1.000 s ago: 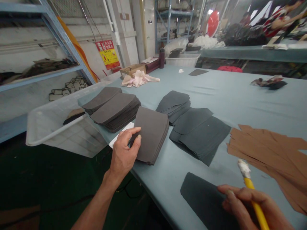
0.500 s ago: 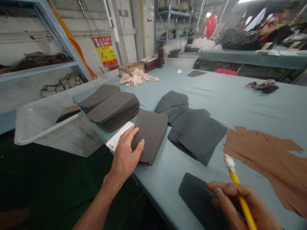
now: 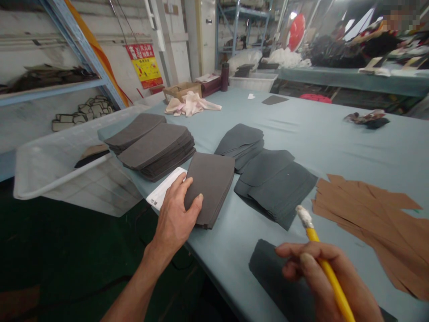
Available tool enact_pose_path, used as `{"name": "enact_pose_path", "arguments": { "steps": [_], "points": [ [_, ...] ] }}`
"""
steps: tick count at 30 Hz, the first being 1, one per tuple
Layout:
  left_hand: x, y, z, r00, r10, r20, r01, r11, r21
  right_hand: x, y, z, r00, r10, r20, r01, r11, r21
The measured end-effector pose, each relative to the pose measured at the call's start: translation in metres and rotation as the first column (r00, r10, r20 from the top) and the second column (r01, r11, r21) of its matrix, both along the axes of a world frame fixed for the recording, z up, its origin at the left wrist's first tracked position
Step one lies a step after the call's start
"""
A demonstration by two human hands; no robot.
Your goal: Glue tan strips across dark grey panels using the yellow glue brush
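My left hand [image 3: 178, 212] lies against the left side of a stack of brownish-grey sheet pieces [image 3: 212, 185], thumb on top and spread from the fingers. Under its fingertips is part of a white printed card or box [image 3: 164, 192]. My right hand [image 3: 330, 277] is closed round a yellow-handled brush [image 3: 330, 275], whose whitish tip points up and left. Below that hand a dark green-grey piece [image 3: 268, 268] lies flat, partly covered by the fingers. Fanned dark green-grey pieces [image 3: 278, 192] lie between the hands, further back.
More brownish-grey stacks [image 3: 154, 147] stand at the table's left edge, above a white plastic crate [image 3: 67, 179]. Brown strips [image 3: 372, 223] spread on the right. Crumpled pale cloth [image 3: 192, 105] and a cardboard box [image 3: 182, 89] sit at the back. A person [image 3: 378, 42] is at a far table.
My right hand with the brush has shifted left and slightly up, over the dark piece. My left hand stays on the stack. The view has shifted slightly.
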State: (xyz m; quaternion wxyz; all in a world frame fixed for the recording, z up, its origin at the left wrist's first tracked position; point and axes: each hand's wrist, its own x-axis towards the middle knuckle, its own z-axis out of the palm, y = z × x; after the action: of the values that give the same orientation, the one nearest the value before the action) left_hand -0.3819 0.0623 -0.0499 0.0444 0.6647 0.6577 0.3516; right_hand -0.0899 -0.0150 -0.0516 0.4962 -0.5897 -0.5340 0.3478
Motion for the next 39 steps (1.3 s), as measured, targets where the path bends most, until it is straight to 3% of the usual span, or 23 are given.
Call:
{"name": "enact_pose_path", "arguments": {
  "steps": [2, 5, 8, 12, 14, 20, 25, 33, 39],
  "points": [
    [-0.001, -0.001, 0.001, 1.0, -0.013, -0.019, 0.013, 1.0, -0.005, -0.001, 0.006, 0.001, 0.986, -0.006, -0.166, 0.002, 1.0, -0.025],
    [-0.004, -0.001, 0.006, 0.997, -0.048, -0.061, 0.047, 0.999, -0.013, -0.004, 0.016, 0.003, 0.909, 0.101, -0.404, -0.112, 0.994, -0.003],
    [-0.005, -0.001, 0.014, 0.988, -0.111, -0.104, 0.108, 0.994, -0.035, -0.014, 0.02, 0.013, 0.85, 0.156, -0.503, -0.214, 0.975, -0.06],
    [-0.004, 0.0, 0.026, 0.946, -0.271, -0.175, 0.261, 0.962, -0.08, -0.04, 0.018, 0.035, 0.871, -0.029, -0.491, -0.099, 0.967, -0.233],
    [-0.003, 0.001, 0.03, 0.918, -0.343, -0.198, 0.325, 0.938, -0.115, -0.05, 0.017, 0.041, 0.871, -0.065, -0.487, -0.086, 0.956, -0.281],
    [-0.009, 0.005, 0.035, 0.89, -0.433, -0.145, 0.404, 0.894, -0.194, -0.06, 0.025, 0.025, 0.83, -0.044, -0.555, -0.153, 0.94, -0.303],
    [-0.013, 0.006, 0.033, 0.889, -0.447, -0.102, 0.422, 0.884, -0.202, -0.069, 0.035, 0.013, 0.839, -0.099, -0.536, -0.073, 0.954, -0.29],
    [-0.014, 0.006, 0.026, 0.905, -0.423, -0.053, 0.41, 0.897, -0.164, -0.078, 0.056, 0.025, 0.815, -0.235, -0.53, 0.076, 0.95, -0.303],
    [-0.016, 0.006, 0.023, 0.918, -0.396, -0.009, 0.388, 0.905, -0.177, -0.085, 0.075, 0.026, 0.776, -0.272, -0.569, 0.12, 0.95, -0.289]
  ]
}}
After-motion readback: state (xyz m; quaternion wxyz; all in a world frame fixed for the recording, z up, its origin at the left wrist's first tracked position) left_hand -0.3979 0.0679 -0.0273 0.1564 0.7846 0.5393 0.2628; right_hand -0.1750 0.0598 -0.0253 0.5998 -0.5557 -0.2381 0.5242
